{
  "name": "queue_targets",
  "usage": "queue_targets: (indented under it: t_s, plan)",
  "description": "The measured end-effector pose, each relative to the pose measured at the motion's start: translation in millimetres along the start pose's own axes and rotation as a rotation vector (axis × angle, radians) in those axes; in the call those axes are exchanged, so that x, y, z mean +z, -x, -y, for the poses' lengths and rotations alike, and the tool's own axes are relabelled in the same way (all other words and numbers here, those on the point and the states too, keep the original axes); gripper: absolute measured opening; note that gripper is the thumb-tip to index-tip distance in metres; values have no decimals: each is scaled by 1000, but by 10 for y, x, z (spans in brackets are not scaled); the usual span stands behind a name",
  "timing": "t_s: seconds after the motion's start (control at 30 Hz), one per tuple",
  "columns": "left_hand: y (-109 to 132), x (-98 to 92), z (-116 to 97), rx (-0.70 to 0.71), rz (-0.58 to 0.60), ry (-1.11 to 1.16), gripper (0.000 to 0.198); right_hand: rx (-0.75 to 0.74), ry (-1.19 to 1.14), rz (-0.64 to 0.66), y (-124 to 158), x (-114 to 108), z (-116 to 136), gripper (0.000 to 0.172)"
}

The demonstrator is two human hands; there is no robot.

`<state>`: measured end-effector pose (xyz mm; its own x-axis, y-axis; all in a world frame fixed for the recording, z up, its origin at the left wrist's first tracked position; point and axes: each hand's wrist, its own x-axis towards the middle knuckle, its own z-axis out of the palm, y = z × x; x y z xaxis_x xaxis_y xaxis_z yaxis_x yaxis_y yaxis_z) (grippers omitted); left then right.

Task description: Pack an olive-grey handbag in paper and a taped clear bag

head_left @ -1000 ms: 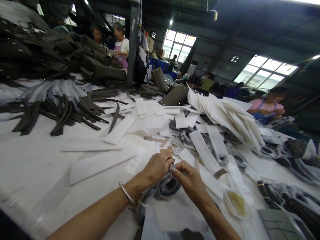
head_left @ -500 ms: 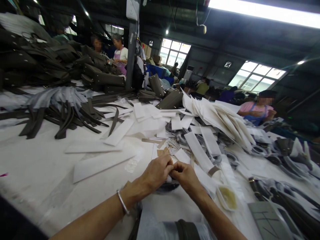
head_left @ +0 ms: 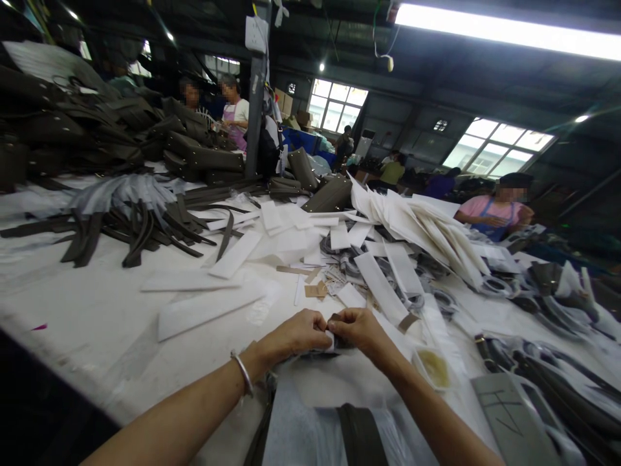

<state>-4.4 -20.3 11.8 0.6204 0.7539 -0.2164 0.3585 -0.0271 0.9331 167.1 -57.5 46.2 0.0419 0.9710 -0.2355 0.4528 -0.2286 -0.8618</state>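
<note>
My left hand (head_left: 303,331), below a silver bangle (head_left: 242,373), is closed in a pinch near the table's middle. Opposite it, my right hand (head_left: 356,327) pinches too, its fingertips almost touching the left ones. A small dark and white piece shows between them, too small to name. Dark, plastic-covered material lies just under the hands. Nearer to me is a bag wrapped in clear plastic, with a dark strap (head_left: 361,433) across it. A brown tag (head_left: 315,290) lies beyond the hands.
White foam sheets (head_left: 211,314) lie left and ahead. Dark straps (head_left: 138,233) and piled dark bags (head_left: 194,152) are at the left. A dish of yellowish stuff (head_left: 433,369) and a grey box (head_left: 507,414) stand at the right. Several people are beyond the table.
The hands have drawn slightly apart at the fingertips, baring the small piece between them. The brown tag is now fully visible. The view has shifted slightly.
</note>
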Motion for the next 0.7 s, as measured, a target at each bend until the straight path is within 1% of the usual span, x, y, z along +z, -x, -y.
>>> queue_targets:
  t_s: [0.1,0.2,0.33,0.4,0.53,0.7]
  plan:
    - [8,19,-13,-7,-7,36,24,22,42,62,-61,-75,48,26]
    - [12,24,-1,-20,7,104,27,-13,101,92,-54,-106,76,18]
    - [-24,46,41,-14,-2,148,29,-55,136,134,20,-107,86,26]
    - [-47,60,55,-21,-23,155,27,-66,180,106,55,-95,94,24]
    - [-73,47,93,-48,-24,179,28,-110,318,12,121,-36,117,13]
    - [-121,-9,223,-55,43,243,28,-323,557,-81,176,94,95,18]
